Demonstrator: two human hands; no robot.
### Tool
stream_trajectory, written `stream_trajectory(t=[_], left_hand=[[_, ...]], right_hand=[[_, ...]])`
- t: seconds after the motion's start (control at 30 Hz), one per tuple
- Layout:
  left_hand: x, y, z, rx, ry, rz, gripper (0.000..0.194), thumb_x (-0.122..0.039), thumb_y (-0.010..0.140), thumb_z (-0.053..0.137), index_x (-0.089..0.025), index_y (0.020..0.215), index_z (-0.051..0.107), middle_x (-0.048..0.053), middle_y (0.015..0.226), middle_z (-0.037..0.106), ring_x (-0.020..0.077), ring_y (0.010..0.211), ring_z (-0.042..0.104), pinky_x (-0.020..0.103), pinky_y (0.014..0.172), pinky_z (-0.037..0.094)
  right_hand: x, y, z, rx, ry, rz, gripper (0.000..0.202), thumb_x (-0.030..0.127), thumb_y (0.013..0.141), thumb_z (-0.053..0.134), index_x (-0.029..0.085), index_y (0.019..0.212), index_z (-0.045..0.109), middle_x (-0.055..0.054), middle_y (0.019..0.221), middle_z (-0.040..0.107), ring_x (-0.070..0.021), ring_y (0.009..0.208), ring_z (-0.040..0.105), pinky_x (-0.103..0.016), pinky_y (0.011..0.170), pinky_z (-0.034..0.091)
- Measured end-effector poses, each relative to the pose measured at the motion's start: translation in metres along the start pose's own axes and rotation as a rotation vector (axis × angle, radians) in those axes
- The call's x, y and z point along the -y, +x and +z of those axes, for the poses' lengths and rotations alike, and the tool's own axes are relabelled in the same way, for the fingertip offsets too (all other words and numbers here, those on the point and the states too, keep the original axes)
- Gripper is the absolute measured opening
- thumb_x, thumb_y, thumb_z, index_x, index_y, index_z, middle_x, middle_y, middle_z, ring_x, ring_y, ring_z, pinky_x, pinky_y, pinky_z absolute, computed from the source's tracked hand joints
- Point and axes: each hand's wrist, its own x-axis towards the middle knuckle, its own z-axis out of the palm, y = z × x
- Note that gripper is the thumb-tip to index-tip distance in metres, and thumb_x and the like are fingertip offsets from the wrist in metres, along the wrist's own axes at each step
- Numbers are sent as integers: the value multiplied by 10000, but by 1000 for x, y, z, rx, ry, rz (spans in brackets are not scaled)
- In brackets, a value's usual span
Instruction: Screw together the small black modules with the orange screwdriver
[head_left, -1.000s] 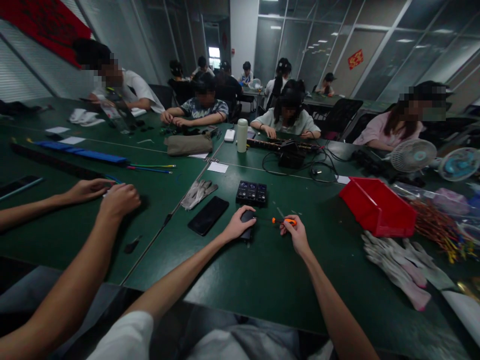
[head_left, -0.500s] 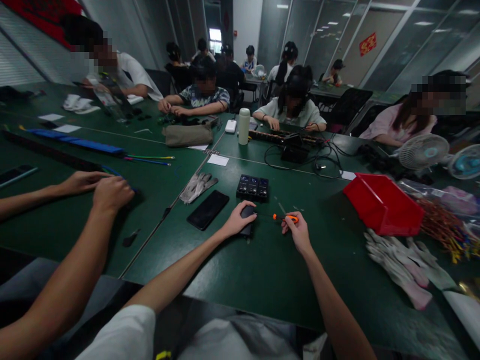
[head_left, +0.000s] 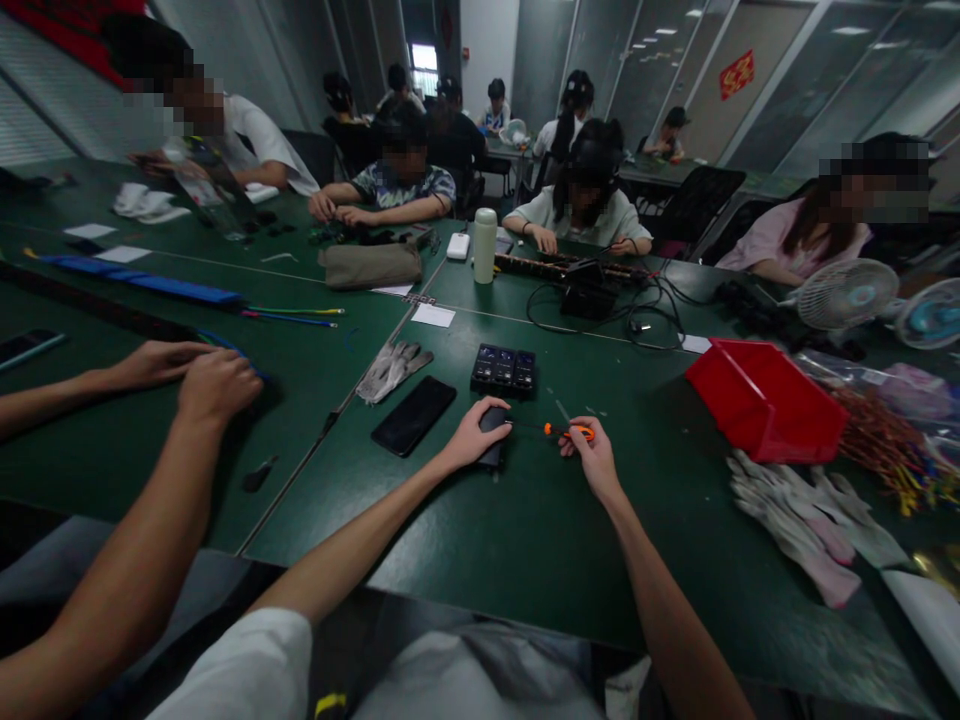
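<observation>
My left hand [head_left: 478,434] is wrapped round a small black box [head_left: 493,452] on the green table [head_left: 525,560]. To its right, my right hand [head_left: 591,452] grips an orange-handled screwdriver [head_left: 579,432], whose thin shaft points left at the box's right side. Whether the tip touches the box is too small to tell. Just beyond the box sits a black unit [head_left: 503,370] with three sections. A black phone [head_left: 414,416] lies left of my left hand, with a grey glove [head_left: 394,370] behind it.
At the left, a co-worker's hands [head_left: 217,388] hold blue wiring. A red bin [head_left: 765,400], gloves [head_left: 802,520] and wire bundles [head_left: 889,440] lie at the right. Farther back stand a pale green bottle [head_left: 484,247] and a fan [head_left: 847,300]; several people sit beyond.
The whole view has shifted slightly. Both of my hands keep nearly the same places and grips, on the black box and the screwdriver.
</observation>
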Motion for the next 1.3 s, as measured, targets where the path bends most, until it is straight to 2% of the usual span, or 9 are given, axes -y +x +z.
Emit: stream_trajectory(t=[0.1, 0.2, 0.4, 0.67, 0.77, 0.97, 1.13, 1.3], left_hand=[[0, 0, 0, 2, -6, 1, 319, -328, 767, 601, -202, 1058, 566, 34, 1065, 573, 201, 1013, 535, 330, 938, 393], [0, 0, 1, -2, -11, 12, 319, -328, 769, 599, -203, 1061, 566, 32, 1058, 574, 198, 1006, 537, 326, 930, 396], [-1, 0, -1, 8, -11, 18, 321, -334, 779, 590, -203, 1070, 559, 34, 1069, 569, 198, 1018, 533, 328, 940, 389], [-3, 0, 0, 9, -2, 1, 314, -333, 775, 590, -207, 1062, 562, 33, 1075, 572, 206, 1031, 532, 338, 947, 390], [-3, 0, 0, 8, -2, 5, 315, -335, 779, 586, -208, 1067, 561, 32, 1071, 572, 202, 1031, 530, 336, 951, 387], [-3, 0, 0, 6, 3, 5, 314, -328, 774, 588, -199, 1060, 565, 33, 1071, 574, 198, 1021, 532, 329, 943, 392], [-2, 0, 0, 4, 5, 7, 316, -335, 776, 587, -200, 1061, 566, 35, 1067, 576, 200, 1012, 535, 335, 941, 392], [-1, -1, -1, 1, 13, 10, 320, -335, 768, 595, -199, 1057, 567, 38, 1063, 576, 205, 1015, 533, 345, 950, 387]], right_hand=[[0, 0, -2, 13, -4, 3, 343, 425, 789, 616, 207, 1024, 495, -11, 766, 620, -141, 623, 591, -271, 575, 478], [-2, 1, -3, 8, 5, 2, 306, 418, 797, 609, 208, 992, 501, 4, 721, 611, -135, 598, 584, -266, 568, 469], [-5, 3, -2, 7, 27, 1, 248, 427, 822, 579, 209, 912, 501, 37, 619, 582, -109, 479, 540, -232, 476, 422], [-6, 2, -1, -5, 14, 52, 303, 509, 813, 553, 214, 841, 492, 51, 520, 546, -106, 397, 495, -211, 384, 381], [-5, 2, -1, -6, -4, 22, 278, 484, 821, 553, 211, 841, 502, 37, 555, 566, -110, 443, 524, -222, 433, 416], [-6, 2, -3, -26, -23, -4, 329, 423, 770, 638, 208, 984, 513, 9, 700, 611, -128, 583, 578, -260, 560, 477], [-4, 1, -2, -13, -17, -14, 284, 417, 789, 618, 206, 952, 520, 12, 679, 598, -131, 591, 571, -268, 577, 477], [0, -1, 0, 5, -21, -16, 266, 447, 804, 593, 206, 894, 522, 17, 642, 596, -123, 531, 553, -255, 526, 460]])
